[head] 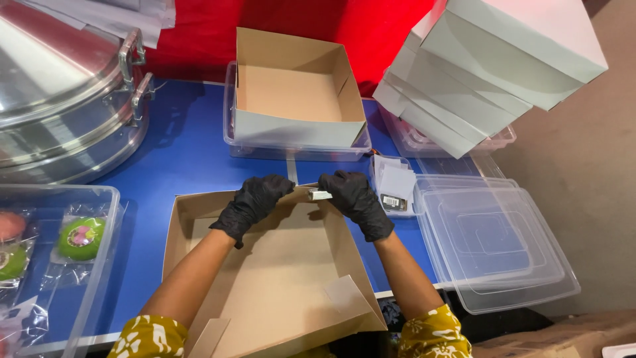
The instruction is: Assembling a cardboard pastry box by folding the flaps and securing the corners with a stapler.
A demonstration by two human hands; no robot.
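- Hands first: both are in black gloves, up at the far rim of the open brown cardboard box point(278, 265) right in front of the person.
- Left hand point(253, 202) is curled over that far wall, fingers bent and pinching the cardboard edge.
- Right hand point(354, 199) is closed too, pinching a small white slip of paper or tape point(320, 195) against the same rim; can't tell which it is.
- Box itself sits on the blue table point(182, 152), near corner flaps loose and hanging off the table edge.
- Just behind the box: a second folded cardboard box, white outside point(298, 99), sitting in a clear plastic tub point(295, 152).
- Right of the box: a small stack of white papers or labels point(395, 182), then clear plastic lids point(493, 242) stacked up.
- Far right behind the box: a leaning pile of flat white boxes point(477, 66).
- Left of the box: a clear plastic bin point(106, 252) holding wrapped round green sweets point(81, 237).
- Far left behind the box: a big steel steamer pot with lid point(59, 93).
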